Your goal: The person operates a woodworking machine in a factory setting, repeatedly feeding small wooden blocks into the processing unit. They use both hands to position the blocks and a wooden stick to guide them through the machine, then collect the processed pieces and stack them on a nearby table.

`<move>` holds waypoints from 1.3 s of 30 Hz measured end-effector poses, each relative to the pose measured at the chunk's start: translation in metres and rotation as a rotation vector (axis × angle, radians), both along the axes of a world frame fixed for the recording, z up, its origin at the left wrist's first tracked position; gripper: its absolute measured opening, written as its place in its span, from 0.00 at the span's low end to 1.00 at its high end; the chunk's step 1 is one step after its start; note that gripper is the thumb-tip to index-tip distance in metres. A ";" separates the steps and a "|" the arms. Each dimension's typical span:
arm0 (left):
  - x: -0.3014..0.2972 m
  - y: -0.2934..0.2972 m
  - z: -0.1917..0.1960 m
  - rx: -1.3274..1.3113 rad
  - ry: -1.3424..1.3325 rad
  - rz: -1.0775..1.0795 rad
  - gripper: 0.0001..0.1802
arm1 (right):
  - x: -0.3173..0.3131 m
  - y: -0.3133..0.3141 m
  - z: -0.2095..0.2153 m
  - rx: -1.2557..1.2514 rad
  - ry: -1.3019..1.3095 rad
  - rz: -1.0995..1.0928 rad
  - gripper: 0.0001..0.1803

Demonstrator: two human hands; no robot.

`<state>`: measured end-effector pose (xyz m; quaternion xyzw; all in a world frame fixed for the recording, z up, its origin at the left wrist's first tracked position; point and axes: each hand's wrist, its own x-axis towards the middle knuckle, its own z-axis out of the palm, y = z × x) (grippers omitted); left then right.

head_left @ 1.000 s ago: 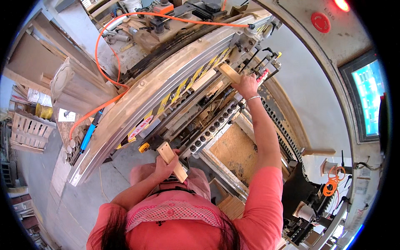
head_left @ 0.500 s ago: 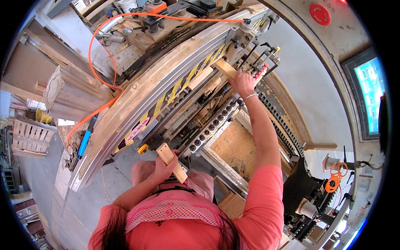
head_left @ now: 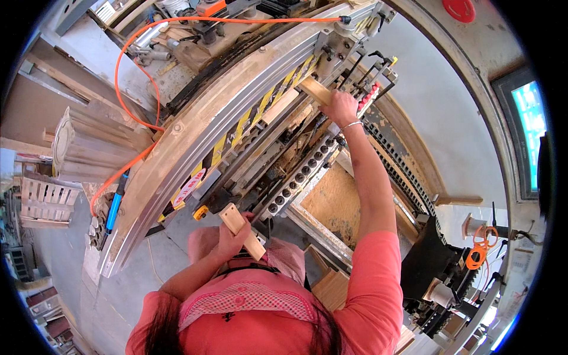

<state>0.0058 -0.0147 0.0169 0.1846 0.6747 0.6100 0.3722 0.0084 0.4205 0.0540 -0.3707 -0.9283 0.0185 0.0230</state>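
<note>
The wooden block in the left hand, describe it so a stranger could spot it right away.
Start at the long grey machine rail with yellow-black stripes. Below its near end, the left hand grips a short pale wooden block. Unlike the block under the right hand, it's off the machine.

Two short pale wood blocks (head_left: 242,232) (head_left: 315,90) — both tilted, hand-held.

Orange hose (head_left: 127,71), yellow-and-black striped machine rail (head_left: 260,109), pale wooden block (head_left: 242,232), pink sleeve (head_left: 370,284), blue-handled tool (head_left: 113,206)

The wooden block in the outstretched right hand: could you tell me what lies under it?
Under the wooden block held by the right hand sits the machine's striped yellow-and-black rail and a lighter wooden strip. The hand hides the block's near end.
</note>
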 end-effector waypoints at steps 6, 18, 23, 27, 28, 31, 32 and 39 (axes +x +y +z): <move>-0.002 0.000 -0.005 0.012 0.057 -0.002 0.09 | 0.002 0.004 -0.007 0.024 0.055 0.067 0.26; -0.001 -0.002 -0.009 -0.020 0.022 0.006 0.10 | -0.004 0.000 -0.007 0.011 0.011 0.085 0.25; -0.001 -0.002 -0.007 -0.033 -0.073 -0.004 0.11 | -0.007 -0.004 0.001 0.013 -0.020 0.059 0.24; -0.001 0.001 0.001 -0.027 -0.153 -0.016 0.12 | -0.008 -0.004 0.003 -0.007 -0.032 0.037 0.25; -0.002 0.001 0.001 -0.024 -0.136 -0.027 0.12 | -0.007 -0.001 -0.003 -0.009 -0.027 0.029 0.25; -0.004 -0.002 -0.001 -0.013 -0.106 -0.035 0.12 | -0.008 0.000 -0.003 0.008 0.003 0.058 0.25; -0.004 -0.003 -0.005 0.000 -0.114 -0.031 0.12 | -0.008 -0.001 -0.001 0.007 0.018 0.068 0.25; -0.005 -0.038 -0.008 0.062 -0.227 0.157 0.15 | -0.009 -0.001 -0.002 0.081 0.001 0.085 0.25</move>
